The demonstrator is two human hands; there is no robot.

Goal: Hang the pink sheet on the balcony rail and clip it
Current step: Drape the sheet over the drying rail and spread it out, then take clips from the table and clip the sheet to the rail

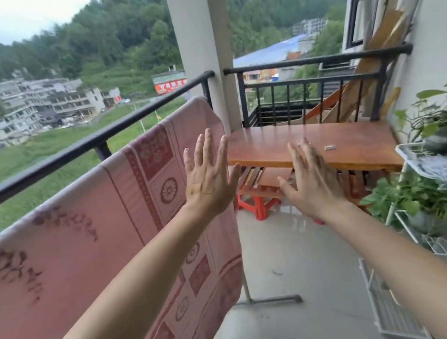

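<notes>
Head view: one pink sheet over one black rail, left hand and right hand empty, fingers spread.

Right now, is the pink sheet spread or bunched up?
Spread: the pink sheet hangs flat, its pattern fully showing. No clip visible.

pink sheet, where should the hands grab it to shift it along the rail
Pinch the pink sheet at its top fold, where it drapes over the inner bar just below the black balcony rail, coming from the balcony side. The hanging panel is slack; both hands are free.
</notes>
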